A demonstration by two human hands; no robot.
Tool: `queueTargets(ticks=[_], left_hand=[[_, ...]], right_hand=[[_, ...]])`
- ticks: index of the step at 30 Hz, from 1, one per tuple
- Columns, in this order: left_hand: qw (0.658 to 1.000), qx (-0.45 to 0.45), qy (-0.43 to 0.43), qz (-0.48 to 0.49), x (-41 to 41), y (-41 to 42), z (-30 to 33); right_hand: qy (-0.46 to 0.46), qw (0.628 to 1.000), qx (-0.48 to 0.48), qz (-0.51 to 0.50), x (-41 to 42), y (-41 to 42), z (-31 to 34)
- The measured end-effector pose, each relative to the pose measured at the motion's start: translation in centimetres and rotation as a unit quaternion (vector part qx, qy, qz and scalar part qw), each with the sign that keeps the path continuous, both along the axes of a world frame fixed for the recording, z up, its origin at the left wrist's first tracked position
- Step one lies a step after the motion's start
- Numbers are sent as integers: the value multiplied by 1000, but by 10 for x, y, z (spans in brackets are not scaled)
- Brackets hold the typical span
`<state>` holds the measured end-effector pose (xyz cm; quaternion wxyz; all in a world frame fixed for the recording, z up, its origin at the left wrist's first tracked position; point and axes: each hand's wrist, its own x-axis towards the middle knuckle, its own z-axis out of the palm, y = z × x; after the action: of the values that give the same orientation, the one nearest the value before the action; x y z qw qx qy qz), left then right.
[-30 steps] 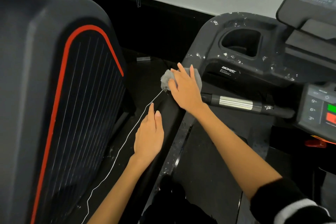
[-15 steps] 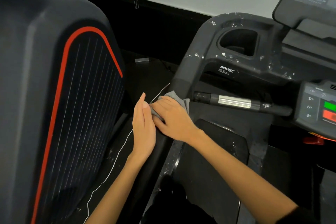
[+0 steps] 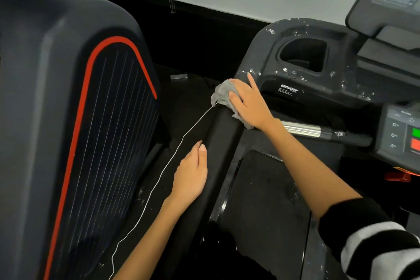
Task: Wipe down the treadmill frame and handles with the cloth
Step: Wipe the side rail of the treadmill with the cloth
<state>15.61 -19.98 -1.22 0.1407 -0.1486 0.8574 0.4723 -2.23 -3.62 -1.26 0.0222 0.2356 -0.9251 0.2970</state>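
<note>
A dark machine housing (image 3: 68,120) with a red stripe fills the left side. Beside it, the left hand (image 3: 191,175) lies flat against the treadmill's black side rail (image 3: 218,143) — fingers straight and together, holding nothing. Higher up the rail, the right hand (image 3: 247,102) presses the grey cloth (image 3: 223,93) onto the frame with fingers spread — just below the speckled cup holder (image 3: 304,54)

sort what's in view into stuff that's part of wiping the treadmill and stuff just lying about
Part of the job:
- cloth under the right hand
- treadmill side rail, left hand resting on it
- metal handle
- speckled cup holder

Just lying about:
- white cord
- neighbouring machine
- small grey block
</note>
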Motion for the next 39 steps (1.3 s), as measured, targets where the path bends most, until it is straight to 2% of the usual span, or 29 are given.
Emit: queueTargets(ticks=[4,6,8,11,13,16,22,26,29,32,36,37,39], left_hand=[[998,-56,24,10,0,6,2],[998,-58,36,17,-1,9,3],[998,-19,31,43,-4,8,5],[991,76,14,107,-8,5,8],[989,96,9,116,-8,8,10],[996,55,11,73,-9,17,16],[997,-6,73,5,-28,26,22],[991,-98,86,-34,-47,32,17],[987,-138,69,-45,-58,38,14],[984,-156,69,-46,-68,42,15],[992,-103,63,-19,-80,46,18],[995,-81,58,-4,-82,47,18],[998,-40,40,25,-85,49,22]], right_hand=[[-16,987,-145,-69,37,-13,-14],[15,979,-185,-79,68,-23,-25],[44,973,-215,-71,99,-31,-30],[35,967,-247,-48,133,-36,-31],[35,968,-247,-25,146,-32,-36],[48,972,-229,11,146,-22,-45],[78,970,-228,-5,101,-14,-51],[42,976,-213,7,64,-4,-43],[20,974,-224,-23,53,-3,-41],[-22,949,-297,-99,57,-11,-46],[-134,848,-460,-227,83,-35,-42],[-151,837,-467,-244,91,-37,-40],[-168,847,-449,-232,108,-36,-38]])
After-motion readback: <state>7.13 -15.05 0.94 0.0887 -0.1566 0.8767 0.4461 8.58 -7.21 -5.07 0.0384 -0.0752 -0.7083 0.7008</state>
